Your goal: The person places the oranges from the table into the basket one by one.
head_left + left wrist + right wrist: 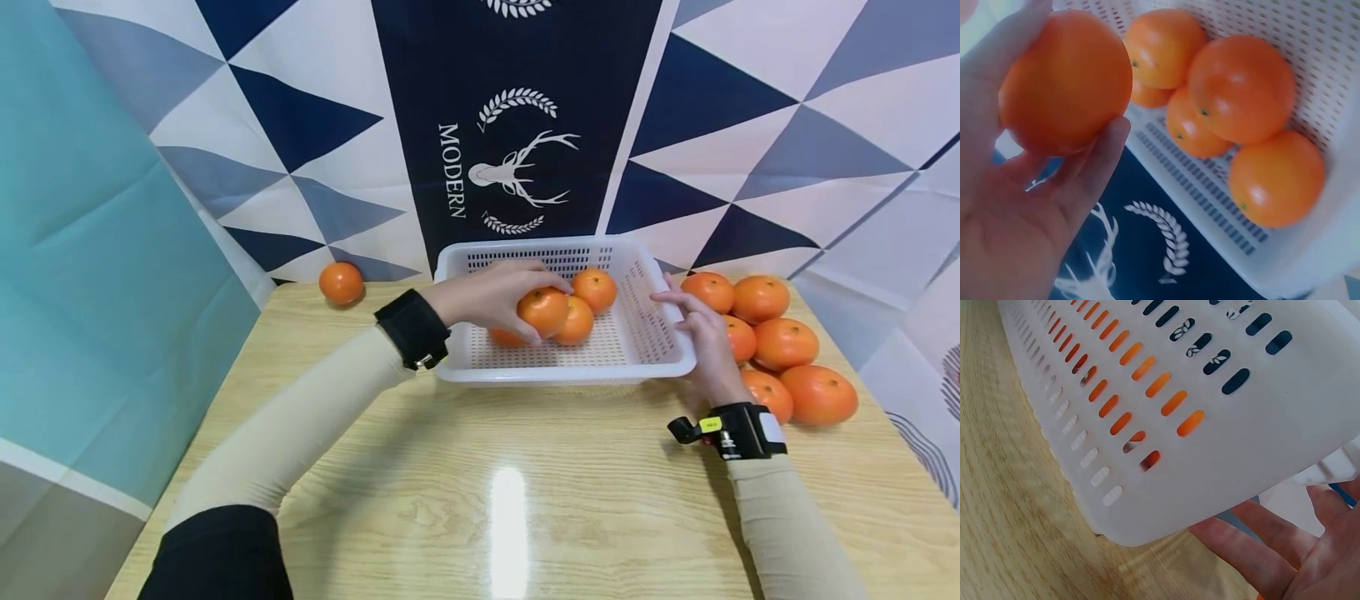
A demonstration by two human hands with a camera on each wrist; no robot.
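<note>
My left hand (498, 296) is over the white plastic basket (562, 375) and holds an orange (1066, 81) between thumb and fingers. Beneath and beside it several more oranges (1275, 178) lie in the basket, some resting on others. From above, part of that pile is hidden by my left hand. My right hand (705, 333) is at the basket's right end and grips its rim, with a fingertip over the edge. Seen from the right wrist, its fingers (1241, 550) lie against the outside of the slotted wall (1210, 481).
To the right of the basket a group of several oranges (783, 343) sits on the wooden table (420, 500), close to my right wrist. A single orange (341, 283) stands at the back left. A patterned cloth (300, 108) hangs right behind the basket.
</note>
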